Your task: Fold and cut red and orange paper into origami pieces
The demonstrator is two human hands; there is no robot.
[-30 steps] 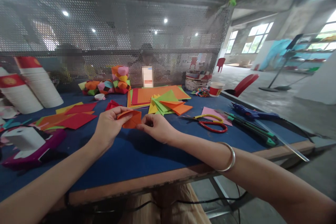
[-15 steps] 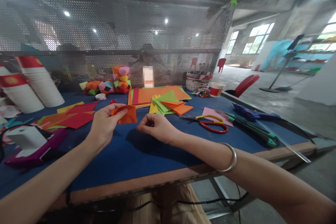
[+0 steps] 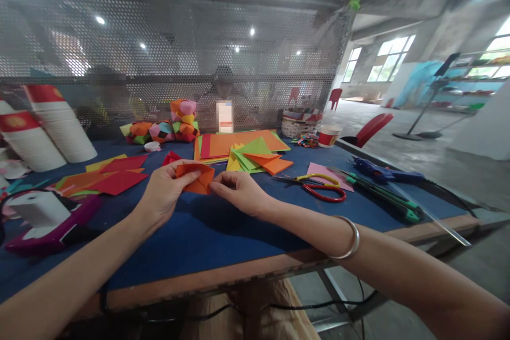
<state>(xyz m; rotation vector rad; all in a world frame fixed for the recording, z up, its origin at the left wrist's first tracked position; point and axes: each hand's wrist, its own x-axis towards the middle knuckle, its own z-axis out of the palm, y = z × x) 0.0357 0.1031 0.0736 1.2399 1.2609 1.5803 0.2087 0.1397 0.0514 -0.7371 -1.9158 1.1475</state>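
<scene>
An orange piece of folded paper (image 3: 201,179) is pinched between the thumb and fingers of my left hand (image 3: 165,188), above the blue table. At the paper's right corner, the closed fingertips of my right hand (image 3: 243,191) touch or grip it; the contact is too small to make out fully. Just behind my left hand lies a red folded piece (image 3: 171,157). Green and orange folded pieces (image 3: 257,156) rest on a stack of coloured sheets (image 3: 223,144) beyond my hands.
Scissors (image 3: 324,188), a green cutter (image 3: 382,196) and a blue glue gun (image 3: 374,170) lie at the right. Paper cup stacks (image 3: 59,127) and a purple device (image 3: 67,226) stand left. Paper balls (image 3: 161,132) and a basket (image 3: 300,122) are at the back.
My left hand has moved slightly right with the orange paper, whose right corner now meets my right fingertips. More of the red folded piece shows behind my left hand.
</scene>
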